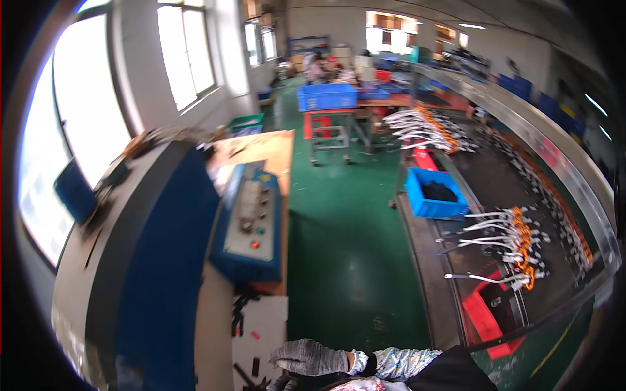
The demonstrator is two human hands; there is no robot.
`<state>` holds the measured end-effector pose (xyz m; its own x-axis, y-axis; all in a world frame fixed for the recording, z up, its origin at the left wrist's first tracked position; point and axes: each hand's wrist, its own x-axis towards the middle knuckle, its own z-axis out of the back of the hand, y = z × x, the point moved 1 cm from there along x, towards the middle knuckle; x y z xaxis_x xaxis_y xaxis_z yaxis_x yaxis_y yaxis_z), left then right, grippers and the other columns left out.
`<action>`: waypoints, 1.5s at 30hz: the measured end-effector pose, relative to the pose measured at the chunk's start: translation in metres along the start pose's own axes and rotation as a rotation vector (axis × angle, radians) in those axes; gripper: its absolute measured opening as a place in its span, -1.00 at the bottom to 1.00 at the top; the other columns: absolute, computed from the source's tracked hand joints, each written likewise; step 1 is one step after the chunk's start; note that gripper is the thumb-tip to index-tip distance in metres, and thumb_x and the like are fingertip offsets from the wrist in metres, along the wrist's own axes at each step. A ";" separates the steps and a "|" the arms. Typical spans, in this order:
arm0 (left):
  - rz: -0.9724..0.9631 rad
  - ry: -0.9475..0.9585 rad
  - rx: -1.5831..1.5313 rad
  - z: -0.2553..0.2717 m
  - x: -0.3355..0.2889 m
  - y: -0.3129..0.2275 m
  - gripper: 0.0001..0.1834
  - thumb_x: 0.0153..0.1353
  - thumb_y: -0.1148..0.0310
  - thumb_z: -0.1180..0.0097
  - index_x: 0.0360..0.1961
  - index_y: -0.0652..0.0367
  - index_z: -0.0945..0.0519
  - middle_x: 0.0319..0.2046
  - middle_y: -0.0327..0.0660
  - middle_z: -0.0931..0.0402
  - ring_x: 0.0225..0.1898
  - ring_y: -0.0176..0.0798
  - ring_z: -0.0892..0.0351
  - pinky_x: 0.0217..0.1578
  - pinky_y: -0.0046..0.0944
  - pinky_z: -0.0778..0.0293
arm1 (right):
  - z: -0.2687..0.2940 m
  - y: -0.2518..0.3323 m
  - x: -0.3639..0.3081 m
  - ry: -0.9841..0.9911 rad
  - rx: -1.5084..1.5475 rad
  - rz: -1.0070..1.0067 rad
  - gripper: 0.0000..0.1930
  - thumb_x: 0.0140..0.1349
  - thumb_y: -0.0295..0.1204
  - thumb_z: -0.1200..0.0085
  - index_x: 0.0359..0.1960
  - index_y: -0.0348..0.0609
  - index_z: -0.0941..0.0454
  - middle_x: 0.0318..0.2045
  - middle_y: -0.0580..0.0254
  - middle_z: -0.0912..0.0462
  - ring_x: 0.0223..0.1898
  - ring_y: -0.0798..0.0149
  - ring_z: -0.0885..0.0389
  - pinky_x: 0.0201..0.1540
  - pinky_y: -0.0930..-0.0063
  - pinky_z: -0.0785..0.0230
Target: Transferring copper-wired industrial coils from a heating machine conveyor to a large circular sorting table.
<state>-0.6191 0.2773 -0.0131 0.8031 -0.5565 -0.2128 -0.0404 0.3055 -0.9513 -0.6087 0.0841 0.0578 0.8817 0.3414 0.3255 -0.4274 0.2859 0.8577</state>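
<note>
White worktop (274, 320), lower left of centre, carries loose black pieces (255, 366); my gloved right hand (310, 358) is nearby, grasp I cannot tell; handle singly.

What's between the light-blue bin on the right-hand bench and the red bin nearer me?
In the head view, a row of white cables with orange parts lies between the light-blue bin and the red bin.

Free aisle (352, 260) beside control box (251, 225)
</note>
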 end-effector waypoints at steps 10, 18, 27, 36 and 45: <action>-0.145 0.477 -0.104 -0.097 0.179 -0.162 -0.77 0.26 0.30 0.07 -0.34 0.24 -0.52 -0.44 -0.26 -0.50 -0.34 -0.38 -0.41 -0.27 -0.39 -0.33 | 0.183 -0.020 -0.068 -0.718 0.457 -0.201 -0.77 0.26 -0.47 0.11 -0.09 -0.28 -0.44 -0.26 0.19 -0.61 -0.14 0.36 -0.55 -0.03 0.50 -0.36; -0.296 0.825 -0.029 -0.155 0.346 -0.215 -0.80 0.24 0.30 0.03 -0.34 0.23 -0.53 -0.46 -0.31 -0.49 -0.38 -0.43 -0.38 -0.30 -0.44 -0.32 | 0.280 -0.029 -0.088 -1.160 0.336 -0.156 -0.78 0.25 -0.50 0.11 -0.10 -0.34 -0.44 -0.27 0.12 -0.59 -0.17 0.30 -0.55 -0.06 0.45 -0.38; -0.596 1.256 0.168 -0.253 0.472 -0.292 -0.83 0.18 0.41 0.00 -0.33 0.26 -0.57 -0.43 -0.15 -0.56 -0.40 -0.24 -0.55 -0.35 -0.34 -0.43 | 0.383 0.056 -0.141 -1.161 -0.626 -0.694 -0.73 0.25 -0.25 0.11 -0.23 -0.19 -0.51 -0.30 0.13 -0.58 -0.22 0.22 -0.56 -0.13 0.38 -0.39; -0.878 1.578 0.218 -0.401 0.472 -0.364 -0.80 0.22 0.35 0.04 -0.30 0.26 -0.56 -0.41 -0.15 -0.55 -0.35 -0.26 -0.52 -0.27 -0.34 -0.40 | 0.446 0.044 -0.380 -1.070 -1.173 -1.937 -0.48 -0.12 -0.20 -0.13 -0.05 -0.03 -0.42 -0.23 0.00 -0.57 -0.13 -0.01 -0.50 -0.06 0.16 -0.31; -0.898 1.824 0.206 -0.529 0.458 -0.392 -0.78 0.23 0.36 0.03 -0.18 0.27 -0.49 -0.33 -0.23 -0.52 -0.29 -0.35 -0.49 -0.21 -0.37 -0.41 | 0.475 0.000 -0.421 -0.884 -0.702 -2.146 -0.08 -0.23 -0.06 -0.15 0.20 -0.27 -0.14 -0.12 -0.13 -0.53 -0.08 0.04 -0.52 -0.03 0.30 -0.34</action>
<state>-0.5493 -0.5060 0.1442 -0.8541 -0.4980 0.1502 0.1046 -0.4473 -0.8882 -0.8850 -0.4853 0.1095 -0.2278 -0.9375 -0.2632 0.9736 -0.2233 -0.0475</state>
